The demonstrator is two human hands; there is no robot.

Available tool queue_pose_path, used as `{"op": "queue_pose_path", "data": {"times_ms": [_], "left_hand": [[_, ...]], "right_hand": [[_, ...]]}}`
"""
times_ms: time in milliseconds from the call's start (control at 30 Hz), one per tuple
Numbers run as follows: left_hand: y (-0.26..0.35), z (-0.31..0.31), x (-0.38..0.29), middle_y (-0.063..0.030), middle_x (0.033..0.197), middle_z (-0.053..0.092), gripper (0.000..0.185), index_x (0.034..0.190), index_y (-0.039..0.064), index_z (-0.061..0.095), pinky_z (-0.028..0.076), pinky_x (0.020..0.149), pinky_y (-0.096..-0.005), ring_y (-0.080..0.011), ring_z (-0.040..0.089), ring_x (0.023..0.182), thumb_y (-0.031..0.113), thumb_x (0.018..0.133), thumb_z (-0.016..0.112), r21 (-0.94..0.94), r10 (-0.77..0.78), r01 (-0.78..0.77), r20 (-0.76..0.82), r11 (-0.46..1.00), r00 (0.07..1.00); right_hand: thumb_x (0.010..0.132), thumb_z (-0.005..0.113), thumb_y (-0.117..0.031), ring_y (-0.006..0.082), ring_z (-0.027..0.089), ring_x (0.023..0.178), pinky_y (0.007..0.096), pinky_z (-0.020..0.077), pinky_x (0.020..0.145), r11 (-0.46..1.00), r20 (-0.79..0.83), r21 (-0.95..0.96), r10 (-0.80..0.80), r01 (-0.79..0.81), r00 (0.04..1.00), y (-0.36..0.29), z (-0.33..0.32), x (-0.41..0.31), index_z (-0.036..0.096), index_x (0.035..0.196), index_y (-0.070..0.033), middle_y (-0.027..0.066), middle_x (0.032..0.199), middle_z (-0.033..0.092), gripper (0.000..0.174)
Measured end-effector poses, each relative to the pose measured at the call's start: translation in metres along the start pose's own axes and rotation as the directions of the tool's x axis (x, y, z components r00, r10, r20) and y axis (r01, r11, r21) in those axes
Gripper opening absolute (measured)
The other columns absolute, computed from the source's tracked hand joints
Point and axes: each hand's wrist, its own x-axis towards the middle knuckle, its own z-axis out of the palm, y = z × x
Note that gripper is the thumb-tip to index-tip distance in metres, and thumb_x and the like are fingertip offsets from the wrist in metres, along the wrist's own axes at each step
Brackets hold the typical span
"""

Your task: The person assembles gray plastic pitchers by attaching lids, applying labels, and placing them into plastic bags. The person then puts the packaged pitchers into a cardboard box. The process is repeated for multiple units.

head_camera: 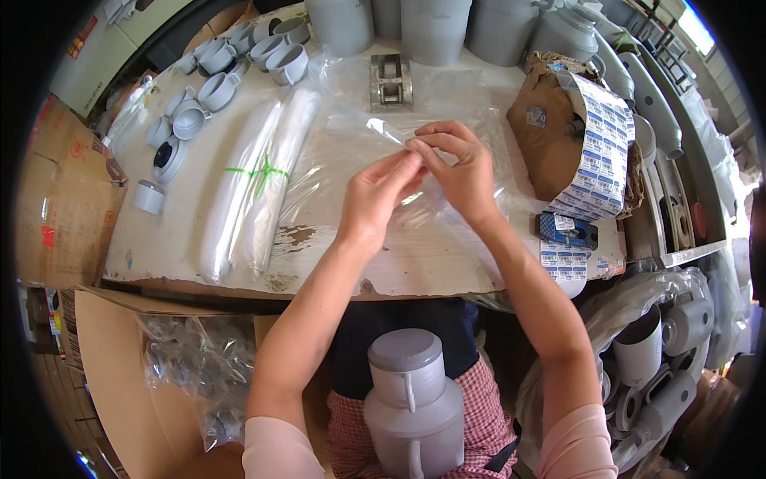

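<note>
My left hand [383, 194] and my right hand [458, 164] meet over the table, fingertips pinching the edge of a clear plastic bag [341, 149]. The rest of the thin film lies spread on the tabletop beneath them. Between my thighs stands a grey plastic jug [414, 419], upright, with a cup-shaped lid [407, 365] on top and its handle facing me. Two rolls of clear bags [239, 209], tied with green string, lie left of my hands. Beyond my fingers, a metal tape dispenser [391, 84] rests on the film.
Grey cups [218, 90] and large grey jugs [434, 30] line the far side. At right are a torn cardboard box [532, 143], a barcode label sheet [598, 143] and a blue object [567, 230]. An open carton [128, 371] holds bagged parts; a plastic-lined container [562, 389] holds grey pieces.
</note>
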Motion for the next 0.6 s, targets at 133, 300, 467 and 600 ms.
{"op": "queue_pose_path", "data": {"times_ms": [133, 300, 467, 600], "left_hand": [[-0.016, -0.001, 0.009, -0.0106, 0.120, 0.074, 0.037, 0.128, 0.000, 0.072, 0.056, 0.104, -0.0347, -0.0187, 0.071, 0.110, 0.023, 0.099, 0.078, -0.203, -0.003, -0.012, -0.075, 0.979, 0.997], [-0.008, 0.008, -0.001, -0.0106, 0.123, 0.072, 0.040, 0.130, -0.003, 0.068, 0.054, 0.107, -0.0337, -0.0183, 0.069, 0.114, 0.024, 0.101, 0.076, -0.263, -0.009, -0.002, -0.042, 0.965, 0.999], [-0.017, 0.000, -0.003, -0.0111, 0.127, 0.071, 0.039, 0.131, -0.002, 0.066, 0.053, 0.108, -0.0347, -0.0178, 0.067, 0.119, 0.027, 0.105, 0.070, -0.302, -0.041, -0.002, -0.138, 0.953, 0.990], [-0.016, -0.007, 0.011, -0.0115, 0.125, 0.072, 0.041, 0.127, -0.004, 0.066, 0.052, 0.108, -0.0350, -0.0191, 0.067, 0.120, 0.030, 0.105, 0.070, -0.371, -0.044, 0.022, -0.050, 0.928, 0.998]], "right_hand": [[0.086, 0.080, -0.011, 0.0271, 0.064, 0.092, 0.0382, 0.0541, 0.079, 0.970, -0.062, -0.171, -0.184, 0.171, 0.981, -0.003, 0.010, 0.000, 0.079, 0.093, -0.005, 0.0042, 0.100, 0.075, 0.009], [0.083, 0.080, -0.010, 0.0275, 0.063, 0.087, 0.0392, 0.0540, 0.076, 0.907, -0.090, -0.312, -0.325, 0.283, 0.941, -0.004, 0.011, 0.001, 0.077, 0.090, -0.006, 0.0037, 0.097, 0.074, 0.008], [0.088, 0.076, -0.012, 0.0285, 0.063, 0.082, 0.0385, 0.0543, 0.071, 0.870, -0.095, -0.340, -0.410, 0.358, 0.907, -0.007, 0.025, 0.000, 0.071, 0.084, -0.006, 0.0055, 0.092, 0.071, 0.008], [0.099, 0.069, -0.016, 0.0240, 0.064, 0.082, 0.0375, 0.0538, 0.067, 0.980, -0.162, 0.059, 0.198, -0.191, 0.967, -0.003, 0.030, -0.003, 0.064, 0.094, -0.006, 0.0102, 0.086, 0.068, 0.012]]}}
